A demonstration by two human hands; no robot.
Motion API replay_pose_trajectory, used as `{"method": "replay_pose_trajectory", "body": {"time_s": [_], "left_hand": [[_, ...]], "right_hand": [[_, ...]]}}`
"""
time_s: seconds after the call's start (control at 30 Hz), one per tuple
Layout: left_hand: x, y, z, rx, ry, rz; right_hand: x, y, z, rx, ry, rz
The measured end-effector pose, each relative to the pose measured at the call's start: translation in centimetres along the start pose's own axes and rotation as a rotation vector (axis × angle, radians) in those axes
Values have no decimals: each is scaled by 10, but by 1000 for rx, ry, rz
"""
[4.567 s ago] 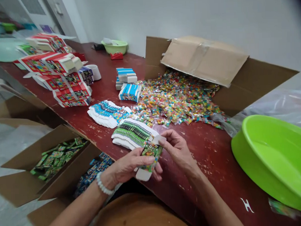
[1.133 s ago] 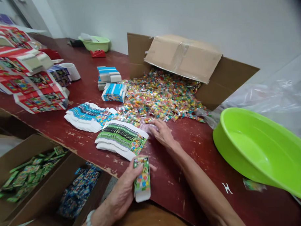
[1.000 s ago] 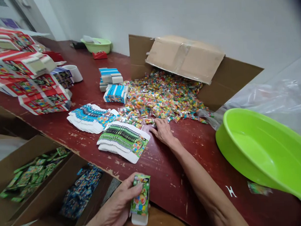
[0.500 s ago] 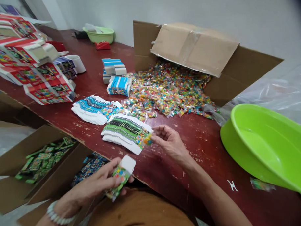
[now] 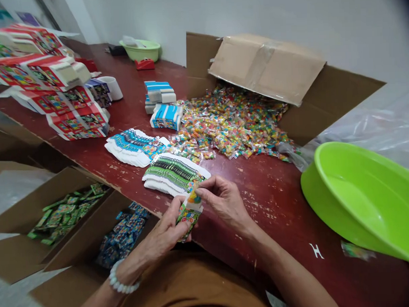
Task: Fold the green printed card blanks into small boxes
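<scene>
My left hand [image 5: 163, 233] grips a small green printed box [image 5: 188, 216] at the table's near edge, its open end turned up. My right hand [image 5: 224, 202] pinches a small candy packet [image 5: 194, 198] at the mouth of that box. Just beyond lie a stack of flat green box blanks [image 5: 174, 173] and a stack of flat blue box blanks [image 5: 134, 144]. A big heap of colourful candy packets [image 5: 232, 128] spills out of a tipped cardboard carton [image 5: 323, 104].
A lime green basin [image 5: 367, 201] sits at the right. Red display cartons [image 5: 58, 100] are piled at the left, with blue boxes [image 5: 166, 116] behind the blanks. On the floor stand a carton of green boxes [image 5: 65, 212] and one of blue boxes [image 5: 123, 234].
My right hand picked a candy packet from the heap and brought it back to the box. My left hand tilted the box upright and raised it to meet the packet.
</scene>
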State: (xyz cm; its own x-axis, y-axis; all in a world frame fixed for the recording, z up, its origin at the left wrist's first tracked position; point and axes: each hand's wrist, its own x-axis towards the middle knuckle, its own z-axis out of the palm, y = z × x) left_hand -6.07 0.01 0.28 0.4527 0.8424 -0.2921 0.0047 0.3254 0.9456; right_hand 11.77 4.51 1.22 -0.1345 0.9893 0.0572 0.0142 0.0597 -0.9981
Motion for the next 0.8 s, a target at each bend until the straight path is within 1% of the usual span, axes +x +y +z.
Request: {"method": "replay_pose_trajectory", "body": {"time_s": [0.07, 0.13, 0.2, 0.23, 0.27, 0.33, 0.37, 0.4, 0.43, 0.5, 0.53, 0.57, 0.6, 0.67, 0.7, 0.77, 0.8], "left_hand": [[1, 1, 3, -52, 37, 18], [3, 3, 7, -151, 98, 33], [5, 6, 10, -278, 157, 24], [6, 8, 11, -338, 179, 2], [7, 9, 12, -388, 196, -28], [8, 9, 13, -453, 217, -80], [8, 8, 14, -463, 228, -86], [9, 7, 15, -462, 244, -76], [9, 5, 15, -456, 260, -51], [10, 1, 17, -447, 292, 6], [11, 0, 17, -449, 304, 27], [11, -1, 18, -454, 310, 35], [12, -1, 18, -459, 313, 33], [13, 0, 18, -469, 326, 10], [13, 0, 18, -477, 330, -3], [14, -1, 18, -506, 329, -28], [14, -1, 18, -523, 325, -36]], "right_hand": [[-3, -2, 0, -69, -48, -24], [-6, -2, 1, -153, -80, -86], [-10, 0, 1, -141, -73, -112], [-11, 2, 2, -77, -66, -81], [-12, 4, 2, 17, -73, -18], [-14, 7, 2, 197, -149, 142], [-14, 8, 2, 230, -183, 189], [-14, 8, 1, 205, -194, 190], [-13, 7, 1, 129, -183, 143], [-12, 4, 0, -70, -132, 4], [-12, 3, 0, -124, -126, -24], [-13, 2, 0, -120, -149, -4], [-13, 2, 1, -63, -185, 56], [-15, 4, 4, 144, -255, 212], [-16, 6, 6, 257, -269, 268], [-18, 10, 9, 428, -266, 322], [-19, 12, 10, 479, -260, 330]]}}
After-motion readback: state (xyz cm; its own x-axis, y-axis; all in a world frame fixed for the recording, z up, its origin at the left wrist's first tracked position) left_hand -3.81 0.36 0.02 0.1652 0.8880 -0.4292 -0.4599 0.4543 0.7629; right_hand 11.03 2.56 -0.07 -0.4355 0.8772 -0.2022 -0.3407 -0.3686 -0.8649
